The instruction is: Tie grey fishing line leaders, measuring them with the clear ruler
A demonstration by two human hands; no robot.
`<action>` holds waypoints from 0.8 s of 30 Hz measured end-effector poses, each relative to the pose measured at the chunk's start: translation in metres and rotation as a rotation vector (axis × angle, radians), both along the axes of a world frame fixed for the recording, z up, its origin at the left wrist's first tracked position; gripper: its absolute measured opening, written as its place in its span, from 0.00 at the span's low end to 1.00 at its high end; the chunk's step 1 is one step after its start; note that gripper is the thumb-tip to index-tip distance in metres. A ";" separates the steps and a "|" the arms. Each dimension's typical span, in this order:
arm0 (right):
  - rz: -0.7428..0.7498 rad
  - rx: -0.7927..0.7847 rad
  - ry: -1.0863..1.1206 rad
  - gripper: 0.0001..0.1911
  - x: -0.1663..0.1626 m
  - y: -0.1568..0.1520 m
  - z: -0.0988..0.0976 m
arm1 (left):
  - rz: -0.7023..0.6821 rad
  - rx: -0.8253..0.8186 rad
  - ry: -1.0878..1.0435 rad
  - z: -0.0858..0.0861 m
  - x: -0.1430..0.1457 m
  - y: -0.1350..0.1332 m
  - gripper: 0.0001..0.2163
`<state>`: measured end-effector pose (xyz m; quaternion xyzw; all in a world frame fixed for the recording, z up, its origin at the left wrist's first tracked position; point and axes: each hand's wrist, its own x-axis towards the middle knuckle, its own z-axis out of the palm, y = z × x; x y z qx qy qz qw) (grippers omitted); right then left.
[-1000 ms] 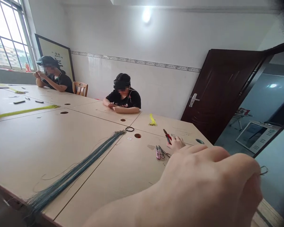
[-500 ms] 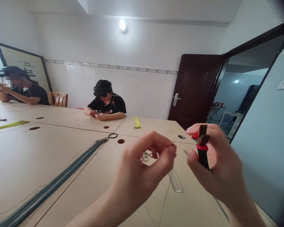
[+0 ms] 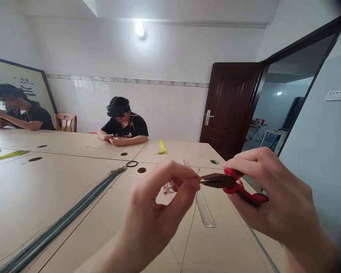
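Note:
Between thumb and forefinger, my left hand pinches a thin cord whose short end sticks up above the fingertips. The rest of the cord hangs down toward the table's near edge. My right hand grips red-and-black handled pliers. Their dark jaws point left, slightly parted, with the tips right at my left fingertips. Whether the jaws touch the cord I cannot tell. Below the hands lies a clear ruler. Partly hidden behind my left hand are a small pink item and scissors.
A long bundle of blue-grey cords runs along the left, near a black ring. Yellow cords lie farther back. Two people sit across the table, which has several round holes. An open door stands behind.
The pliers have swung from pointing upward to pointing left, and their jaws now meet my left fingertips. My view has shifted slightly to the right.

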<state>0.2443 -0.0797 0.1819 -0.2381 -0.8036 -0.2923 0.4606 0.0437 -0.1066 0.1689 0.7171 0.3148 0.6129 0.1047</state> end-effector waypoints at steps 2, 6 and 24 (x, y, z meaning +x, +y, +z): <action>-0.009 -0.008 -0.010 0.15 0.000 0.000 0.000 | -0.002 0.006 0.011 0.000 0.001 -0.001 0.08; -0.025 -0.024 -0.030 0.12 0.002 0.001 0.001 | 0.010 0.037 0.026 0.002 0.002 -0.001 0.07; 0.000 -0.036 -0.033 0.13 -0.001 -0.002 0.004 | 0.044 0.094 0.050 0.003 -0.001 -0.005 0.07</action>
